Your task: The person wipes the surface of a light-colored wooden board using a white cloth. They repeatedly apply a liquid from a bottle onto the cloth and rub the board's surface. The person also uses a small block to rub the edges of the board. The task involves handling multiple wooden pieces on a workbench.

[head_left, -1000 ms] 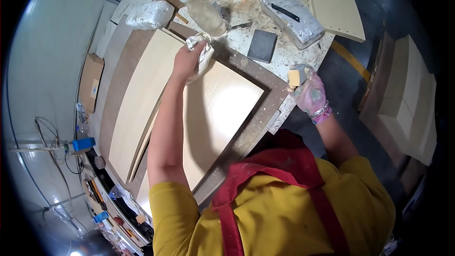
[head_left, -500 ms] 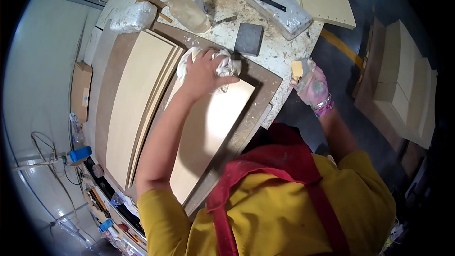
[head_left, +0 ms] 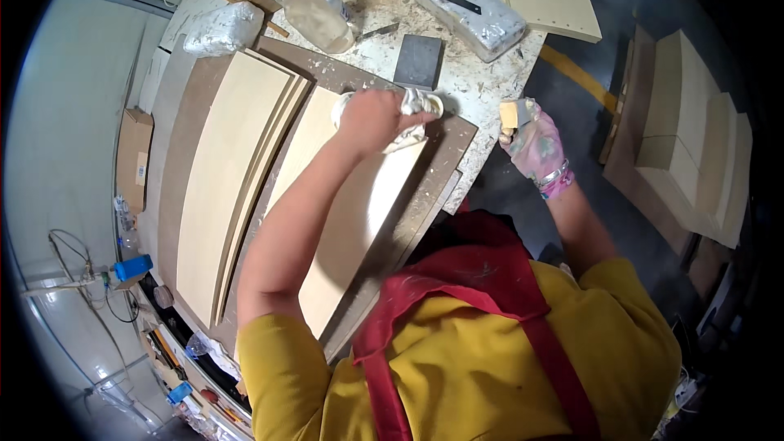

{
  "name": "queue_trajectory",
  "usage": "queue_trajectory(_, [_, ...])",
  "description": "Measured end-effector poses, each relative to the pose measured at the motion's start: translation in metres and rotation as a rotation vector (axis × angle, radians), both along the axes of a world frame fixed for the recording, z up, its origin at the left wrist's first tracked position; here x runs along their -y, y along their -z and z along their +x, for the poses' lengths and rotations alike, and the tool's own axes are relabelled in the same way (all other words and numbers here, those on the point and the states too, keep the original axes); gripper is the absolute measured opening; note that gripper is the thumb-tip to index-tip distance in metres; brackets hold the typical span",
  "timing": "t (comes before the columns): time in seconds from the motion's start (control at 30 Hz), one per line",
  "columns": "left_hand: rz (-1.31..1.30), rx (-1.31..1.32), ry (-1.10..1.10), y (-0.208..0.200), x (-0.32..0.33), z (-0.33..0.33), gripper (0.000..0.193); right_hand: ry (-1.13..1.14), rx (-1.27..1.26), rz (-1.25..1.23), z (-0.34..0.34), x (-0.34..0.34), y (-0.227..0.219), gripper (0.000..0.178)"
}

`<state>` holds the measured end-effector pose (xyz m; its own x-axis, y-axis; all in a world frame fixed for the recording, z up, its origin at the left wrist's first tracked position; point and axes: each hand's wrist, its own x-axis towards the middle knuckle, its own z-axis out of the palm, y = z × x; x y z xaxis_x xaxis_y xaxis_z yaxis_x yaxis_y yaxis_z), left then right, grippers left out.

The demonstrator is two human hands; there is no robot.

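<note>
Pale wooden panel [head_left: 367, 208], laid on a brown board [head_left: 455, 132] at the centre of the frame, is probably best wiped with light, even pressure along the grain, the cloth being kept flat right up to the edges. At the panel's upper end, the white cloth [head_left: 420, 103] is bunched beneath the left hand [head_left: 371, 124], whose fingers are curled over it. Right of centre, a small tan-and-grey block [head_left: 510, 116] is gripped by the gloved right hand [head_left: 536, 147], though how tightly cannot be told.
</note>
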<state>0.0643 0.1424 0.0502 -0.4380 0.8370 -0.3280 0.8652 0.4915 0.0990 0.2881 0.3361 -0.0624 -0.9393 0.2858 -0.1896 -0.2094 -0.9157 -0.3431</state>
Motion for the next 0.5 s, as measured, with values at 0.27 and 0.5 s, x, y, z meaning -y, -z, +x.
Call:
queue_trajectory(0.27, [0.306,-0.124,0.13,0.006,0.019,0.061,0.056,0.025,0.018,0.022,0.01,-0.003,-0.002,0.033])
queue_trajectory(0.5, [0.774,-0.069,-0.092,-0.017,0.041,0.096,0.052,0.071,0.191,0.305,-0.031,-0.004,-0.05,0.038])
